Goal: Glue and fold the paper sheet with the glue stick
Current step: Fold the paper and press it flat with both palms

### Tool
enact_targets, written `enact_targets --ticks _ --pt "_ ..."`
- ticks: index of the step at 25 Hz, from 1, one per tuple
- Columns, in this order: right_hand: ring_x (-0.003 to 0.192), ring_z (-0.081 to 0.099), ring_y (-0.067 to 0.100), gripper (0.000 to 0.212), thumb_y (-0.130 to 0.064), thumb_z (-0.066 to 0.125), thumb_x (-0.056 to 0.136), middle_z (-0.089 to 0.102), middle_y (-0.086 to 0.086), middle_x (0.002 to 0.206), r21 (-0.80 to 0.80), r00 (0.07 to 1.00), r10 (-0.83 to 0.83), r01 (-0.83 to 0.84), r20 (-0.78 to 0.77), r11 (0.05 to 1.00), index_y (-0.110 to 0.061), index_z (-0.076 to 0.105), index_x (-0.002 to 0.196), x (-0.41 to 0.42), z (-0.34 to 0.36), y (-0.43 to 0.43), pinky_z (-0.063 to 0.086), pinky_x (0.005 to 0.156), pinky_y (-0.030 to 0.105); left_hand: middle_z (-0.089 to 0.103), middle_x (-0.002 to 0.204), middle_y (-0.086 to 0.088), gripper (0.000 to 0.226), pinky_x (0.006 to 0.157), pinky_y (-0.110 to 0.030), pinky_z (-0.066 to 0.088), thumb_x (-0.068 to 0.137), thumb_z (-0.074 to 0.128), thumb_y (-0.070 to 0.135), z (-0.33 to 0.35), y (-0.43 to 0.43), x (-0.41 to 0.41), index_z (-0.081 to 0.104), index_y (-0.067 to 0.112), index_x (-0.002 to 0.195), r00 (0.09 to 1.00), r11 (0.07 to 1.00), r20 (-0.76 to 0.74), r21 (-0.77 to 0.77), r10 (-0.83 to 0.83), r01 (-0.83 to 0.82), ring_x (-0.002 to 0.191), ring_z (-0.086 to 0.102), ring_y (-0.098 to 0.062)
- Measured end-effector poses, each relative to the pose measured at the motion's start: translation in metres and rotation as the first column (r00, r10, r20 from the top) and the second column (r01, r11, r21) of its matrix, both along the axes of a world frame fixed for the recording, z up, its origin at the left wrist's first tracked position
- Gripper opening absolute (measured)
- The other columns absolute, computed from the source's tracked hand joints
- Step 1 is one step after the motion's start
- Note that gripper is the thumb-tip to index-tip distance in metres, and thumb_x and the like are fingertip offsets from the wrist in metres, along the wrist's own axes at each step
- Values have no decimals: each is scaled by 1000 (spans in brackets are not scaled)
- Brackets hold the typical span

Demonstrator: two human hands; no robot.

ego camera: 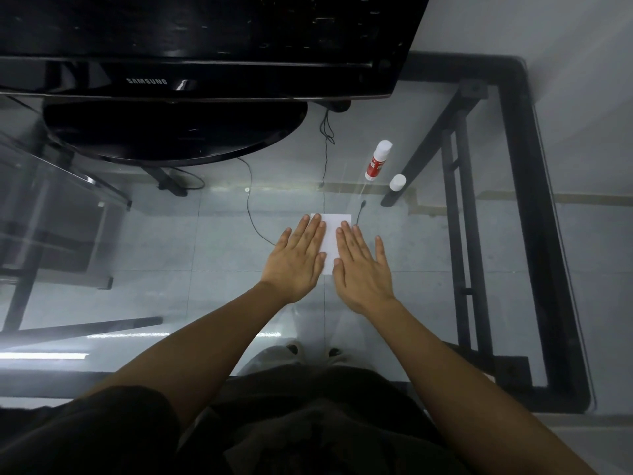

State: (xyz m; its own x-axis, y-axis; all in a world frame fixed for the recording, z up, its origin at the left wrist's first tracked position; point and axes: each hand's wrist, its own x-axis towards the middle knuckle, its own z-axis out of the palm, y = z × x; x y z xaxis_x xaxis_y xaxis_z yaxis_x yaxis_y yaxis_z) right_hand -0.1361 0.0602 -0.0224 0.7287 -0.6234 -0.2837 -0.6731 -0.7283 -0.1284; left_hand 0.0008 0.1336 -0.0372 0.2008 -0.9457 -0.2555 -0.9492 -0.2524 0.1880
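Now both hands lie flat on the white paper sheet (334, 234) in the middle of the glass table (428, 269). The left hand (296, 262) and the right hand (361, 269) have straight fingers, a little spread, holding nothing. It looks like the fold is being pressed. Push down evenly and slide outward so the glue sticks. The glue stick (377, 160) stands open, well apart, its cap (397, 183) beside it
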Motion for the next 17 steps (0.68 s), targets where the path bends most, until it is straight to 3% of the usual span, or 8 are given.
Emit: enact_targets --ticks 14,17 --pt "144 -7 18 57 -36 12 96 -5 1 157 -109 998 -22 15 -63 994 -16 -9 145 -1 -1 -26 -14 110 43 -9 157 -5 55 113 -35 -7 96 4 41 1 0 1 -18 16 140 1000 1000 -3 -9 0 0 137 -20 -14" --pt "144 -7 18 57 -36 13 96 -6 1 157 -82 999 -47 45 -20 996 -16 -10 145 -1 -1 -30 -15 109 41 -9 157 -5 55 113 -35 -8 96 4 41 1 0 0 -19 16 139 1000 1000 1 -6 1 -1 137 -21 -13"
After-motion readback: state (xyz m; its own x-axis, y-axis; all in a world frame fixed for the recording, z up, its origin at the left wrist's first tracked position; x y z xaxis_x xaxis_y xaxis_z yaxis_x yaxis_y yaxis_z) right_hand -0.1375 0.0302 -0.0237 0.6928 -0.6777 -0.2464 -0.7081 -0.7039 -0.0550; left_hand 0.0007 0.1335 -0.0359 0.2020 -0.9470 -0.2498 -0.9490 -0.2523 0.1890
